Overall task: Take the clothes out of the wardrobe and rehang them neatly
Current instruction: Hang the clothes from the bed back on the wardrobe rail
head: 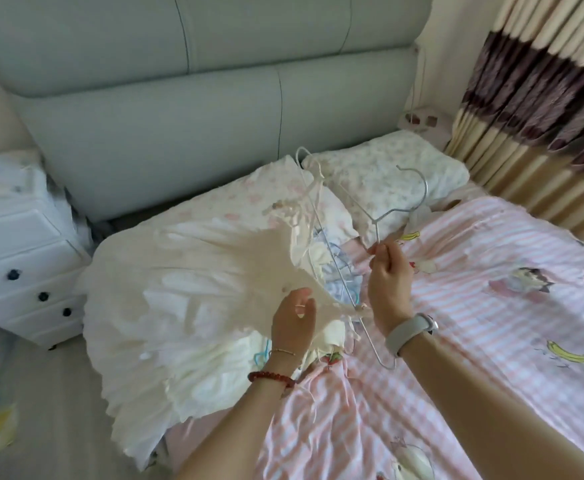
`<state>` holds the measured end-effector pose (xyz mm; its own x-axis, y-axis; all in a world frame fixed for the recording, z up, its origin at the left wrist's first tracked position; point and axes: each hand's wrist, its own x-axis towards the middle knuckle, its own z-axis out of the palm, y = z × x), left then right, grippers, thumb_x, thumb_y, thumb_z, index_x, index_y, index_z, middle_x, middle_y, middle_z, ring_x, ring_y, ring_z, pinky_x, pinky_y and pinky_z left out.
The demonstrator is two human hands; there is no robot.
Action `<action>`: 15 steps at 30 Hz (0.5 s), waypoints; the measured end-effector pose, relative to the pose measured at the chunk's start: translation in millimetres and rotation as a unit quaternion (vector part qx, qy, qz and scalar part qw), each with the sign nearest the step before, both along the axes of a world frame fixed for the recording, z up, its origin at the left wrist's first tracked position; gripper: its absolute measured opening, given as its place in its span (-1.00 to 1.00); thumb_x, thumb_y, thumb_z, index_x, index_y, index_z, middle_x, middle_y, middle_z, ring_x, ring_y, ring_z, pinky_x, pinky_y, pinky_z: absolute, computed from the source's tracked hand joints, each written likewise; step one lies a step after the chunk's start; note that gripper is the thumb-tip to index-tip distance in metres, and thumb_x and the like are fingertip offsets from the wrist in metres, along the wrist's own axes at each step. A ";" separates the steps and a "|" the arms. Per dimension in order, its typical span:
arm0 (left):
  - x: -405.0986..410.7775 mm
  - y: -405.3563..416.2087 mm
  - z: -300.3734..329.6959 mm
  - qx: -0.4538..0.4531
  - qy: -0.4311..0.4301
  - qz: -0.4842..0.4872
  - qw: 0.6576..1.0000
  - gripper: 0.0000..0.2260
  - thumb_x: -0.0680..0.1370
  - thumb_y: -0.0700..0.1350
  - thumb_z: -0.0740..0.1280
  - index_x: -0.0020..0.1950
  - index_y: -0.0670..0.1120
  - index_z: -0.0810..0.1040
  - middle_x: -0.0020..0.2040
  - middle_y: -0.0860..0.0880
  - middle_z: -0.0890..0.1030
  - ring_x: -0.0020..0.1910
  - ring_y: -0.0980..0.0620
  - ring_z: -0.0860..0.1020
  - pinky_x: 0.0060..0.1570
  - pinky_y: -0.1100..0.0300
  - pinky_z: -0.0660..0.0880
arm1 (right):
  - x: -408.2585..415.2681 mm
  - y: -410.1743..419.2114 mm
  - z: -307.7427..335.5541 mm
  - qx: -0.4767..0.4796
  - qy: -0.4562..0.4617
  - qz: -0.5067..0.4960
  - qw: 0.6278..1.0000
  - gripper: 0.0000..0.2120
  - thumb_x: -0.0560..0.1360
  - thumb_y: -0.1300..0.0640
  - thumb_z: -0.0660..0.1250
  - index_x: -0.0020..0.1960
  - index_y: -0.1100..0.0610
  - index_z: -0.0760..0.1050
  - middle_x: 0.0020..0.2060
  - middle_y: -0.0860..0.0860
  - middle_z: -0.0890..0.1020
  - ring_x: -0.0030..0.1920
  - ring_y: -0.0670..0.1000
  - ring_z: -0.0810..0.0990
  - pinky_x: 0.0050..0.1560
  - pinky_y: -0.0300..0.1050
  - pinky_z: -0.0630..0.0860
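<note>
Left hand point(292, 315) fingertips buried in cream dress point(193, 289); blue hangers point(344, 289) mostly covered; curtain point(540, 98) blurred.

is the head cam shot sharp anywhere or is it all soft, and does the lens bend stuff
Head view: soft daylight, no hard shadows or glare; sharpest around the right hand, the left hand and the metal hanger; the curtain and white drawers smear toward the edges; wide-angle bowing curves the headboard.

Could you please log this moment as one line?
left hand: holds cream ruffled dress | right hand: pinches grey wire hanger | surface: pink striped bedsheet | stage: dress not hung
</note>
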<state>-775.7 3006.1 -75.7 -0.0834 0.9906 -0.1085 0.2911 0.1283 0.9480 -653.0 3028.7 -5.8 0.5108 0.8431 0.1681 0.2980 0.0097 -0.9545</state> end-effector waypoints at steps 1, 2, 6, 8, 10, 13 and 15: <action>-2.6 0.5 17.8 0.031 0.014 0.012 0.999 -0.76 0.56 -0.22 0.26 0.21 -0.22 0.48 0.14 -0.14 0.54 0.04 -0.04 0.51 0.06 0.27 0.35 | 5.6 -4.8 19.9 0.017 -0.006 -0.005 1.000 -0.76 0.57 0.28 0.07 -0.23 0.14 0.39 -0.43 -0.06 0.36 -0.39 -0.09 0.30 -0.38 -0.34 0.26; -5.4 1.4 36.0 0.059 0.020 0.022 0.998 -0.72 0.54 -0.23 0.28 0.25 -0.24 0.44 0.18 -0.17 0.51 0.11 -0.07 0.48 0.11 0.27 0.32 | 10.8 -10.1 39.2 0.033 -0.007 -0.014 0.999 -0.79 0.57 0.27 0.09 -0.20 0.17 0.41 -0.42 -0.07 0.39 -0.38 -0.10 0.33 -0.36 -0.36 0.27; -19.7 3.6 115.3 0.123 0.053 0.034 0.990 -0.57 0.53 -0.18 0.30 0.34 -0.30 0.33 0.29 -0.23 0.41 0.28 -0.15 0.37 0.18 0.33 0.23 | 23.8 -39.6 109.3 0.092 0.021 -0.022 0.995 -0.81 0.54 0.21 0.16 -0.17 0.23 0.49 -0.49 -0.04 0.40 -0.45 -0.09 0.32 -0.37 -0.18 0.28; -22.8 0.7 153.9 0.172 0.084 0.032 0.981 -0.54 0.50 -0.14 0.31 0.31 -0.35 0.33 0.28 -0.31 0.41 0.30 -0.23 0.35 0.25 0.07 0.27 | 21.7 -57.8 137.7 0.115 -0.014 0.013 0.993 -0.81 0.55 0.21 0.19 -0.16 0.26 0.51 -0.52 -0.05 0.37 -0.52 -0.16 0.29 -0.45 -0.33 0.23; -22.5 -7.3 190.4 0.216 0.102 0.054 0.970 -0.54 0.48 -0.21 0.34 0.31 -0.37 0.32 0.27 -0.33 0.40 0.29 -0.28 0.34 0.27 -0.06 0.25 | 16.2 -78.1 164.0 0.141 -0.051 0.056 0.987 -0.80 0.55 0.22 0.20 -0.18 0.29 0.49 -0.55 -0.06 0.32 -0.56 -0.15 0.27 -0.51 -0.36 0.17; -24.7 -29.4 234.0 0.263 0.103 0.126 0.951 -0.60 0.46 -0.24 0.35 0.24 -0.35 0.36 0.15 -0.31 0.46 0.18 -0.27 0.39 0.20 -0.05 0.28 | 15.6 -105.4 198.5 0.178 -0.079 0.081 0.978 -0.77 0.55 0.23 0.19 -0.19 0.38 0.46 -0.55 -0.04 0.27 -0.50 -0.12 0.19 -0.46 -0.26 0.15; -28.5 -52.4 254.4 0.287 0.074 0.191 0.936 -0.68 0.46 -0.20 0.36 0.12 -0.35 0.43 0.08 -0.29 0.48 0.12 -0.25 0.40 0.13 0.02 0.31 | 20.1 -125.4 222.1 0.209 -0.090 0.087 0.970 -0.78 0.54 0.25 0.20 -0.19 0.38 0.46 -0.55 -0.05 0.27 -0.49 -0.09 0.20 -0.45 -0.23 0.17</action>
